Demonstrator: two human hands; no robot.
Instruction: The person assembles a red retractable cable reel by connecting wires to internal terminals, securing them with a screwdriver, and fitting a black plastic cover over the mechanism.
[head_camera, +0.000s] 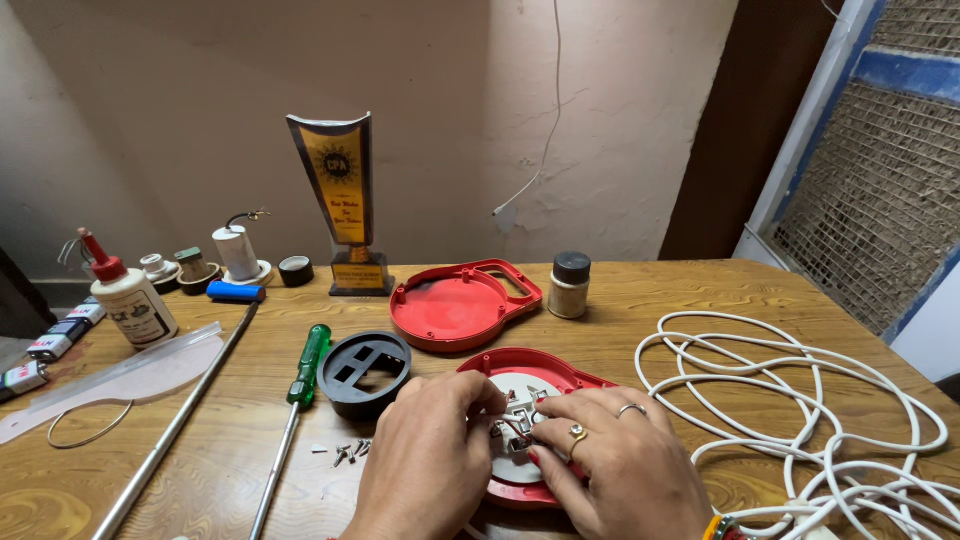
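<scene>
- Wooden table (700, 290) crowded with parts.
- Far centre: trophy (345, 200) against the wall; right of it, red cover with handle (460, 305), lying open side up; small dark-capped jar (570, 285) just beside that.
- Left of the hands: black round socket plate (365, 373); green-handled screwdriver (300, 375); long metal rod (180, 420); loose screws (350, 452) near the left wrist.
- Far left: glue bottle with red cap (128, 300), blue cylinder (236, 291), roll of black tape (295, 270), batteries (55, 340).
- Right: coiled white cable (800, 400), well apart from the fingers.
- Near centre: red base of a cord reel (520, 430), its white inner disc partly hidden under both hands.
- Left hand (430, 460) palm down, fingers curled onto the disc's left edge.
- Right hand (620, 460) palm down, two rings showing, fingertips pinching at thin wires on the disc's middle; exact grip unclear.
- Hands close together, fingertips almost meeting.
</scene>
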